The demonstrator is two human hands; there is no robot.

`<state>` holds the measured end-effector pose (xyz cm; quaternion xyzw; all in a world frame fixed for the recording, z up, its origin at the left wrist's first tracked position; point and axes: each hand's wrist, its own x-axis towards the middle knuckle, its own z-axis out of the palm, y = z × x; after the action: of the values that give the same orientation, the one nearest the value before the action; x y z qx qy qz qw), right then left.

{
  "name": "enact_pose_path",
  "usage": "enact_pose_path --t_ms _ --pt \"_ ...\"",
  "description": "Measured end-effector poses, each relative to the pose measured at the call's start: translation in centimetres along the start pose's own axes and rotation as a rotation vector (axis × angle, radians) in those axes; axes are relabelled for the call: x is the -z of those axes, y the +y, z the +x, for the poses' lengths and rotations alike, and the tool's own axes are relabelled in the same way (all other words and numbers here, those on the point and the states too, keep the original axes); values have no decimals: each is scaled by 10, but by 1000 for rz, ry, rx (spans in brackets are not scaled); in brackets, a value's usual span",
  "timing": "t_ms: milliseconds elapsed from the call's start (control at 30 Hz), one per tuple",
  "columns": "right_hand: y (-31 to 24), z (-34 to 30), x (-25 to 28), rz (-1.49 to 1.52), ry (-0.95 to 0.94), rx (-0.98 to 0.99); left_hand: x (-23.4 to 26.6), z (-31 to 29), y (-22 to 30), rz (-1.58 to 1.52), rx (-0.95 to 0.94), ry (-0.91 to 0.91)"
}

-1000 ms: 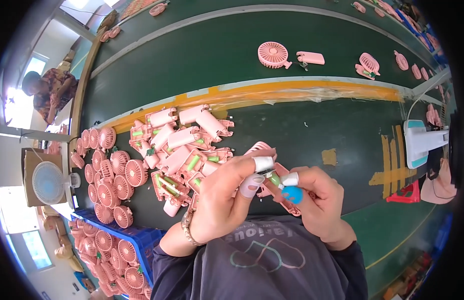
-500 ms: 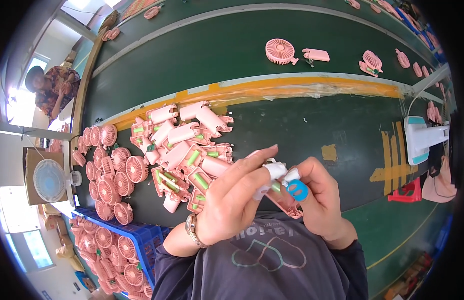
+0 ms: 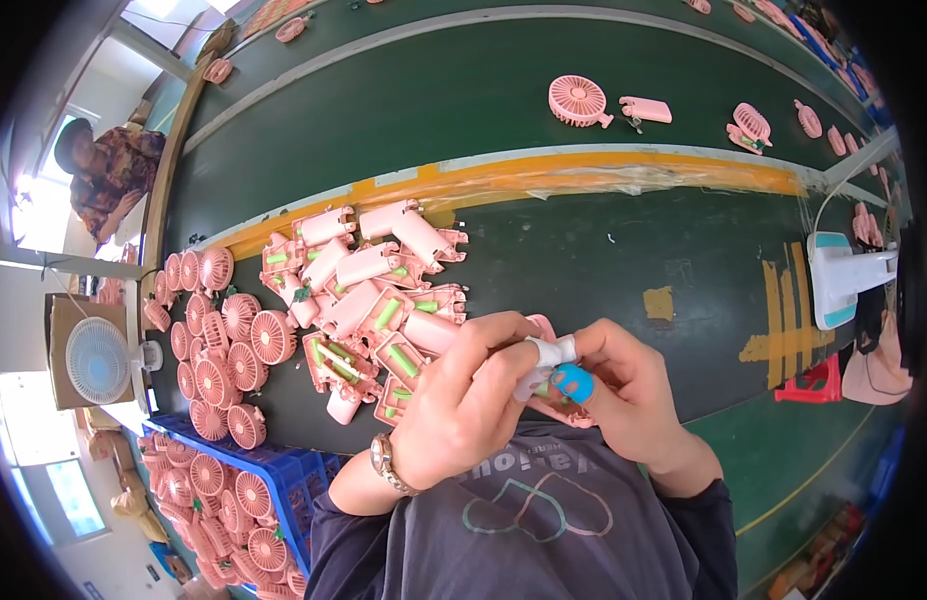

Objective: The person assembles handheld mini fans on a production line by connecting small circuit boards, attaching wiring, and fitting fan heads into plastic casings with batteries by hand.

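Observation:
My left hand [image 3: 459, 405], with a watch on its wrist and white coverings on its fingertips, is closed around a pink fan handle shell [image 3: 572, 415] close to my chest. My right hand [image 3: 639, 405] grips the same shell from the other side; a blue cover [image 3: 572, 383] sits on its thumb. Fingertips of both hands meet over the shell and hide most of it. Left of my hands lies a heap of pink handle shells [image 3: 369, 265], several with green cylindrical cells inside. Round pink fan heads [image 3: 274, 338] are piled farther left.
A blue crate [image 3: 284, 465] full of fan heads stands at the lower left. Beyond a taped ledge [image 3: 544, 172], a belt [image 3: 404, 110] carries fan parts. A white fan [image 3: 99, 360] is at left, a white-and-teal device [image 3: 834, 280] at right. Another person [image 3: 109, 175] sits far left.
My left fingers have curled in and the hands have drawn together over the shell. Fan parts on the far belt have shifted right. The other person's arm has lowered.

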<state>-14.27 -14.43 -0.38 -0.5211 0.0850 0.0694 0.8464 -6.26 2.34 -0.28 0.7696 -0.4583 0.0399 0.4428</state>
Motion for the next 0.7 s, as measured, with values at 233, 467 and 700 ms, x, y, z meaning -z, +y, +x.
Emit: enact_pose_path --t_ms 233,467,700 --pt "-5 6 18 -996 37 606 5 2 0 -100 146 -43" --pt "-6 8 13 -601 31 388 -4 -8 -3 -750 485 58" --pt "3 15 17 -478 41 288 -8 -6 -12 -776 413 57"
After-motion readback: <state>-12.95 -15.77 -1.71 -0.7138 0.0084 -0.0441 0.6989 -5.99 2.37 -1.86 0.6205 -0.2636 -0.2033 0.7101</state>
